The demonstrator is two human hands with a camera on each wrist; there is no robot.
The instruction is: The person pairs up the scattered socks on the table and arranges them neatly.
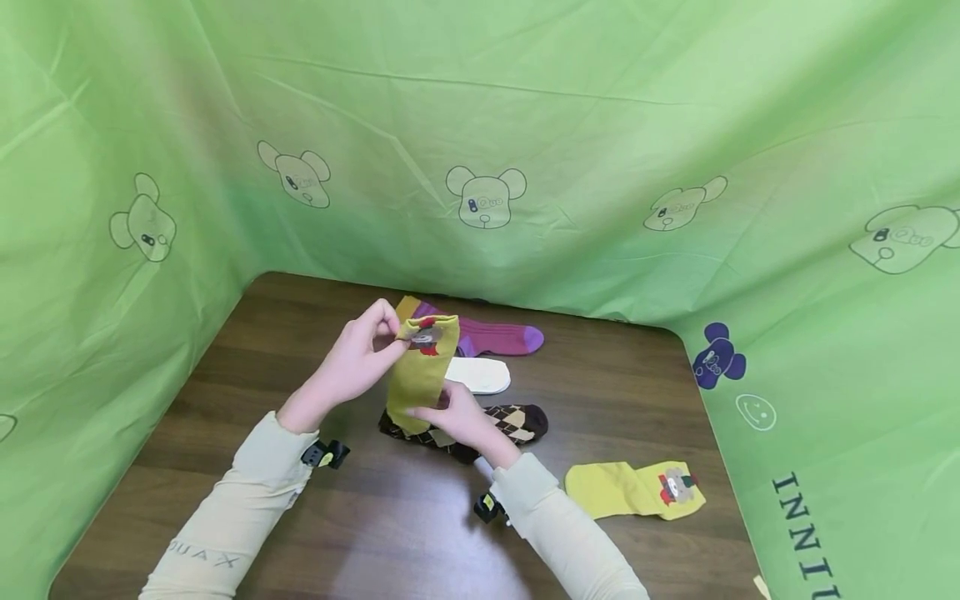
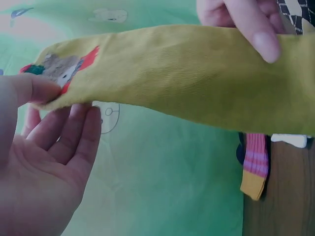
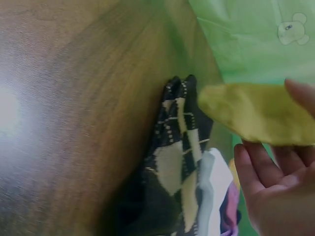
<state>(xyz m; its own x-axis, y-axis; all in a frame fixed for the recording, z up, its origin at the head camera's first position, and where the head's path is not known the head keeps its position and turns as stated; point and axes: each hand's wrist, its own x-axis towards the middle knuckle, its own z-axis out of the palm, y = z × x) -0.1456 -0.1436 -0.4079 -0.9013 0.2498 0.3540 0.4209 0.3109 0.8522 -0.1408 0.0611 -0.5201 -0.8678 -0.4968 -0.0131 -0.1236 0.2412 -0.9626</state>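
A yellow sock (image 1: 417, 379) with a grey animal face and red patches near its cuff hangs above the table between both hands. At the cuff, my left hand (image 1: 358, 354) pinches it between thumb and fingers, as the left wrist view also shows on the sock (image 2: 172, 73). Lower down, near the toe, my right hand (image 1: 462, 414) holds the sock's edge, thumb on one face and fingers behind. A matching yellow sock (image 1: 615, 490) lies flat on the table at the right, its animal face toward the right end.
Behind the held sock lie purple-striped socks (image 1: 495, 337) with a mustard cuff, a white sock (image 1: 480, 375) and brown argyle socks (image 1: 525, 423), stacked in rows on the wooden table (image 1: 390, 533). A green printed curtain (image 1: 487, 108) encloses the table's back and sides.
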